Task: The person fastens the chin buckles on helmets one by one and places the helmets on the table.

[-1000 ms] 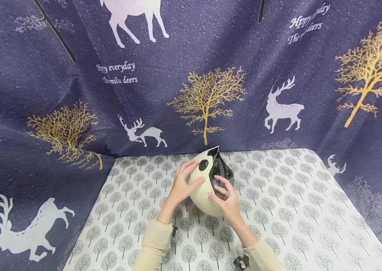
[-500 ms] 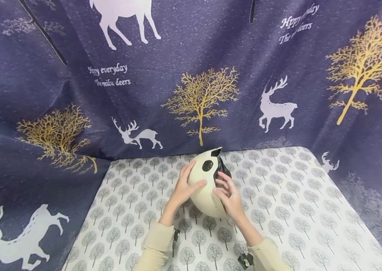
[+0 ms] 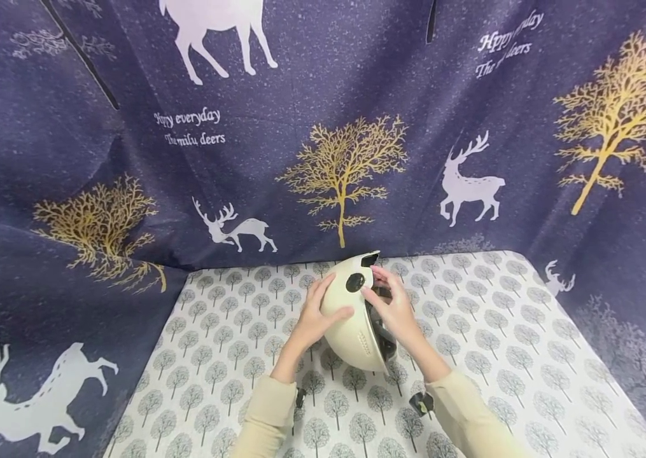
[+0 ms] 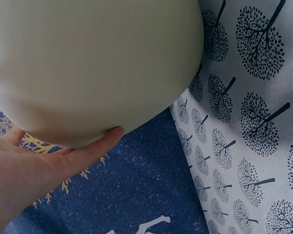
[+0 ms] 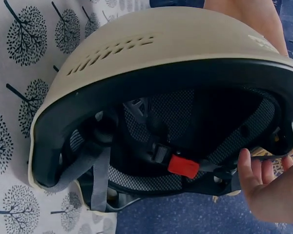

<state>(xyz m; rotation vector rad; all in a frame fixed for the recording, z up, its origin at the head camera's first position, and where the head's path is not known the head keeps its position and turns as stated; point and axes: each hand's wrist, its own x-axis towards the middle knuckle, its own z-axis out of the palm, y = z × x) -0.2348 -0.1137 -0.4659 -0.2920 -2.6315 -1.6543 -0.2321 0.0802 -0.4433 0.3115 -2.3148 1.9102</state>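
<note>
A cream helmet (image 3: 348, 340) rests on its side on the table, its hollow facing right. My left hand (image 3: 312, 321) holds the smooth shell from the left, thumb and fingers spread round it; the left wrist view has its thumb (image 4: 105, 141) along the curve. At the upper part of the rim, my right hand (image 3: 397, 313) grips with thumb in front and fingers behind. The right wrist view looks into the black padded inside, where a red buckle (image 5: 183, 165) and grey straps (image 5: 100, 178) hang. There, the right fingertips (image 5: 245, 158) are beside a dark strap near the edge.
The table has a white cloth (image 3: 214, 381) with grey tree prints. Behind it and at both sides hangs a dark blue curtain (image 3: 300, 83) with deer and golden trees. A black device (image 3: 421, 402) sits at the right wrist.
My right hand has moved up along the rim from its middle toward the dark oval. The helmet has shifted slightly, its lower rim showing more now. The left hand keeps its place on the shell.
</note>
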